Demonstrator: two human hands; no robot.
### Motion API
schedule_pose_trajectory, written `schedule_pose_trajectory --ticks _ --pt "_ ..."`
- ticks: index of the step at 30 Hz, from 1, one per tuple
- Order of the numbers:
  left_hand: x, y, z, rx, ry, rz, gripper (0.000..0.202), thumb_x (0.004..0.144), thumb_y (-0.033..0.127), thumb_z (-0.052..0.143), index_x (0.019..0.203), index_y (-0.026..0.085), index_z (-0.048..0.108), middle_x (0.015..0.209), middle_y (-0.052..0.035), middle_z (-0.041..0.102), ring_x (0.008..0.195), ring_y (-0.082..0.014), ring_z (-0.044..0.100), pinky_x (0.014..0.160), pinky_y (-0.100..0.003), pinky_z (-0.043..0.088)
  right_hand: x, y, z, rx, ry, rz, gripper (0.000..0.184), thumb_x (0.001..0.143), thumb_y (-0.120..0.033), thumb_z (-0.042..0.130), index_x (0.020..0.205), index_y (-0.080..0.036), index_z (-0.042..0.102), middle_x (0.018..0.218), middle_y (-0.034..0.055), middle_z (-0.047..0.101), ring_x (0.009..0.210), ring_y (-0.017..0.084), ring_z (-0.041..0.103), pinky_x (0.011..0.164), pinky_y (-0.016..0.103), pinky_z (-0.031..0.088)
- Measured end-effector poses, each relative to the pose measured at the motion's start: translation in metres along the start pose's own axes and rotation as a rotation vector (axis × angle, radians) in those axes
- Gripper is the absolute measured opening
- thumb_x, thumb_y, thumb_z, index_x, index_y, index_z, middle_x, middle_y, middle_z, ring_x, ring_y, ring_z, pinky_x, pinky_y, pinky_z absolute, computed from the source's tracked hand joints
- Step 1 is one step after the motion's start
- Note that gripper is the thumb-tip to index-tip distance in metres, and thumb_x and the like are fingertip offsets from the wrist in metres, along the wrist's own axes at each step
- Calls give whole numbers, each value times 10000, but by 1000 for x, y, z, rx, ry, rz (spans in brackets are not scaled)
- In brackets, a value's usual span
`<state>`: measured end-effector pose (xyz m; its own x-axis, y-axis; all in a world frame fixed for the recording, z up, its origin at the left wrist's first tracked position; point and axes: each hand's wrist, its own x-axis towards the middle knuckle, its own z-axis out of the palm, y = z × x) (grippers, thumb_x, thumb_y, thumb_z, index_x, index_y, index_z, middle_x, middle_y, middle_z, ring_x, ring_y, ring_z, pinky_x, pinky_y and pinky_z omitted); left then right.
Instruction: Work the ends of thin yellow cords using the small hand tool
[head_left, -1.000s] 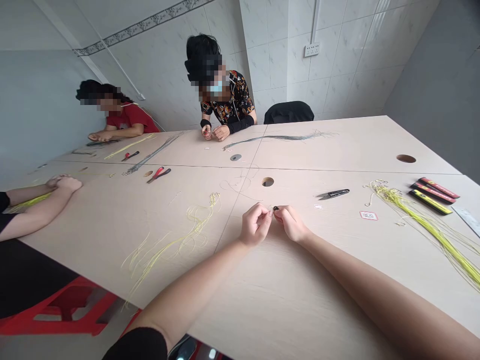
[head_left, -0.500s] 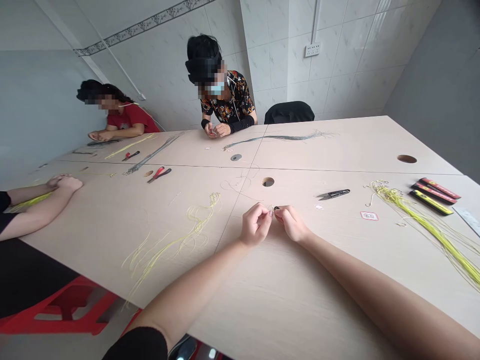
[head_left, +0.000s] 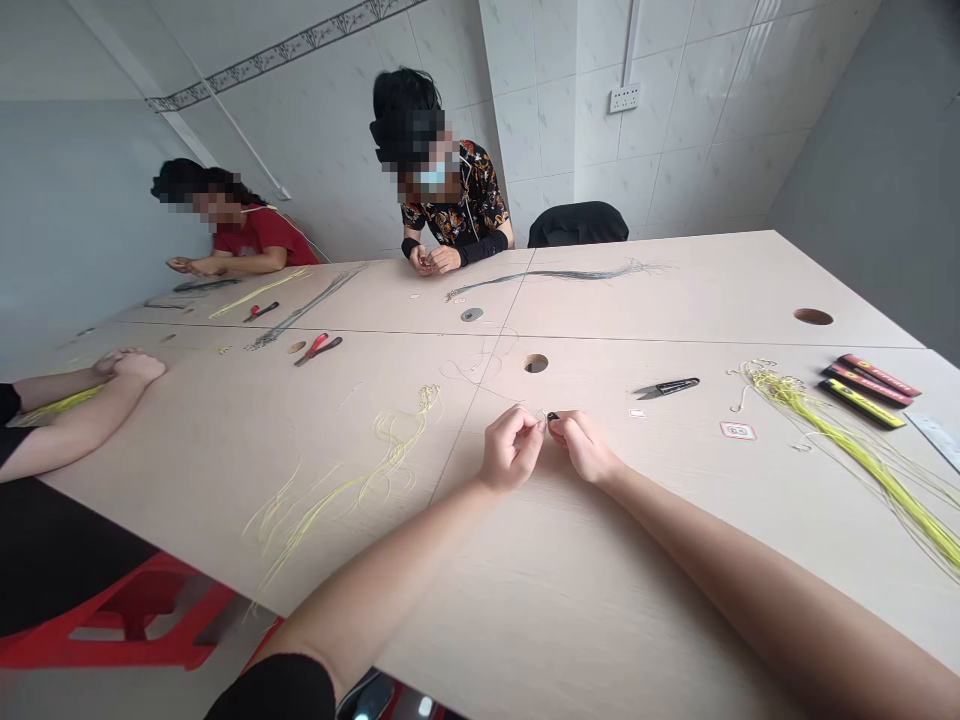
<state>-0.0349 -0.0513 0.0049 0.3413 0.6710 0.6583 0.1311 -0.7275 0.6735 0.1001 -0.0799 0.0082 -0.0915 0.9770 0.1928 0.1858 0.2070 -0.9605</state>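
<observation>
Head view: left hand (head_left: 510, 450) and right hand (head_left: 583, 447) close together at centre, just above the worktop (head_left: 675, 570), both pinched at the fingertips, not spread. A small black piece (head_left: 552, 416) gripped in the right hand's pinch; a fine pale cord (head_left: 541, 414) apparently at the left's, its exact hold too small to tell. Thread snips (head_left: 666, 388) lying just beyond, a yellow cord bundle (head_left: 862, 468) far right. Short, steady fingertip pressure, forearms kept low, likely best for pieces this fine.
</observation>
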Motion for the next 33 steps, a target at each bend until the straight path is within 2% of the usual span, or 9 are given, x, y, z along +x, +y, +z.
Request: schedule_pose_trajectory --ticks 5,12,18,21,27,33 --pt "0 -1 0 -2 0 7 297 892 308 495 635 175 423 571 39 385 504 -73 326 473 -217 283 1 2 1 -2 -1 30 281 777 -336 322 570 -202 190 539 -25 202 546 108 204 520 272 198" --pt "0 0 0 -3 4 28 276 883 257 503 634 174 419 574 42 381 506 -71 327 477 -215 280 0 2 0 12 -4 -51 263 785 -279 308 575 -206 167 532 -24 182 538 119 184 518 287 195" --pt "0 0 0 -26 7 39 256 876 214 506 639 173 419 579 46 373 510 -68 325 483 -211 278 0 2 0 -23 17 30 285 791 -344 320 573 -203 201 548 -22 219 546 111 223 518 272 204" --pt "0 0 0 -26 6 41 253 874 205 506 640 172 417 580 46 371 513 -67 326 483 -209 274 1 4 0 0 13 11 276 783 -324 320 575 -203 184 542 -25 203 541 108 209 515 272 197" --pt "0 1 -1 -13 -1 17 260 878 230 497 637 175 414 579 42 376 513 -72 327 486 -219 274 1 2 0 28 -6 -31 260 766 -293 318 565 -201 180 526 -28 192 532 106 195 514 274 194" --pt "0 -1 0 -74 1 -74 290 871 283 511 621 174 411 564 44 359 511 -75 316 498 -229 271 1 6 -3 117 42 53 307 791 -355 341 550 -201 228 513 -31 222 511 98 225 488 260 207"
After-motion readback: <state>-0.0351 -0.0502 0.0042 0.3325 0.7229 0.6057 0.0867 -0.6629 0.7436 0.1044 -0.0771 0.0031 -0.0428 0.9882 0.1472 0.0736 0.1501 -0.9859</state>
